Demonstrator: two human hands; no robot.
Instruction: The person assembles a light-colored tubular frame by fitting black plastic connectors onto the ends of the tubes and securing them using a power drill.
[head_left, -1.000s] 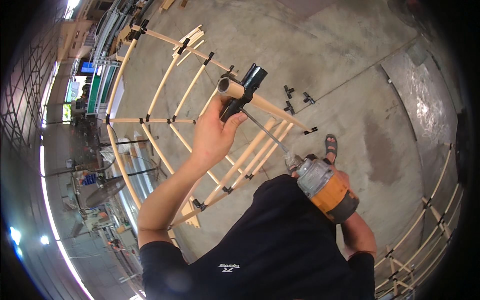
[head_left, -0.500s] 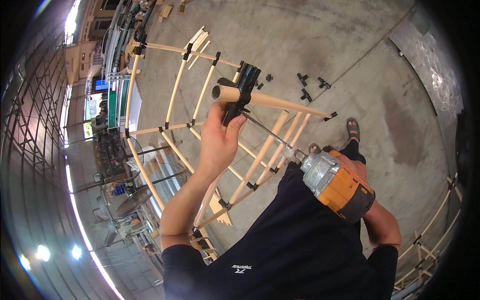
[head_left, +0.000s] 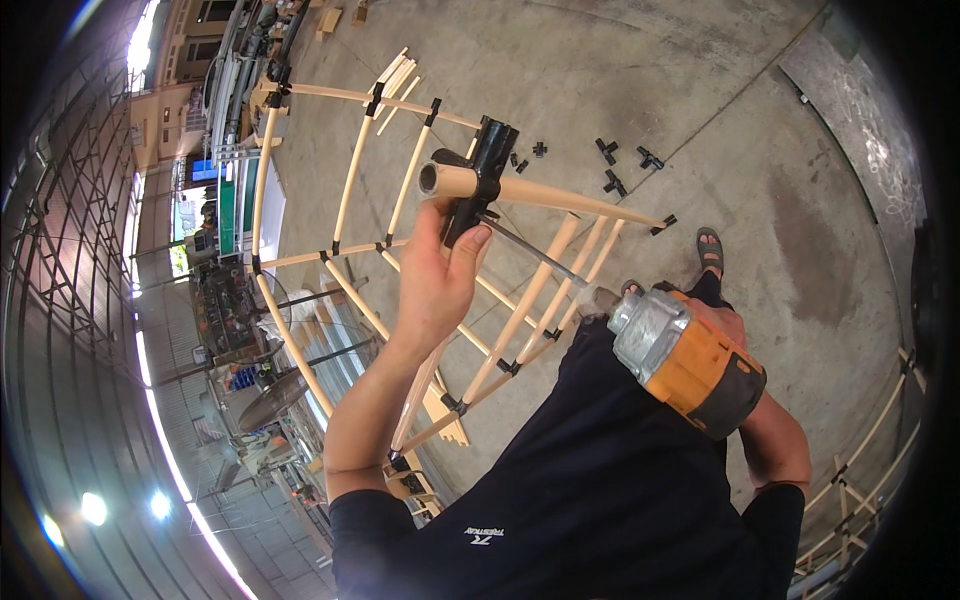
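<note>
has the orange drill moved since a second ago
Cannot tell: the camera itself shifted. The orange drill stays aimed by its long bit at the black connector the left hand grips.

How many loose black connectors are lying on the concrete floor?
5 loose black connectors: two small beside the held black joint, three farther right. More may hide behind the frame.

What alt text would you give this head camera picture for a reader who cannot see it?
A person's left hand grips a black connector on a cream pipe, while the right hand drives an orange power drill with a long bit into it. A pipe frame lies on the concrete floor below.
</note>
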